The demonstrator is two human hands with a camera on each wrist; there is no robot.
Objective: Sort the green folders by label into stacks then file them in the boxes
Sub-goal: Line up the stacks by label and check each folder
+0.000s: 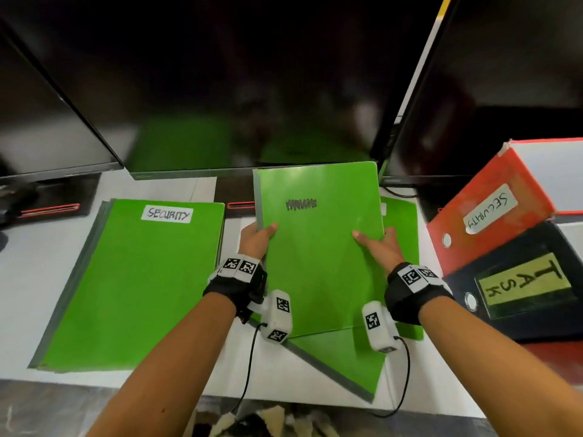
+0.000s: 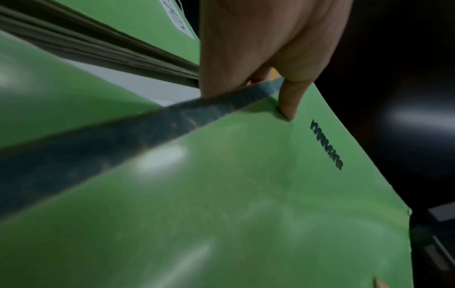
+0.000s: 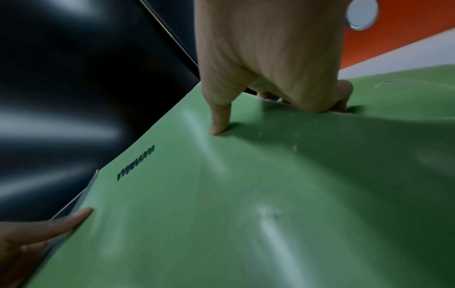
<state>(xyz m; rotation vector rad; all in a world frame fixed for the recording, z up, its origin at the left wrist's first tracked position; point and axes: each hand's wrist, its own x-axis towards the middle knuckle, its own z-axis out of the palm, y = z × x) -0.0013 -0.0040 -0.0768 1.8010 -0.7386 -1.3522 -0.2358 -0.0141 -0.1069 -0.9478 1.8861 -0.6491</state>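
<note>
Green card fills my view: I have one green folder [image 1: 321, 244] lifted off the bench [image 1: 25, 279], its black scribbled mark near the top. My left hand [image 1: 256, 239] pinches its grey spine edge, thumb [image 2: 289, 101] on the cover and fingers underneath. My right hand [image 1: 380, 247] grasps the opposite edge the same way, thumb [image 3: 219, 120] pressing the cover so it bows slightly. Left of the held folder lies the SECURITY stack [image 1: 135, 285], squared up, with a narrow strip of bare bench between. Beneath the held folder lie more loose folders [image 1: 350, 357], one skewed with a corner near the bench's front edge. Right of it, close by, sit the red SECURITY box [image 1: 485, 209] and the dark TASK box [image 1: 517, 288]. Beyond its top edge stand dark monitors [image 1: 239, 89].
</note>
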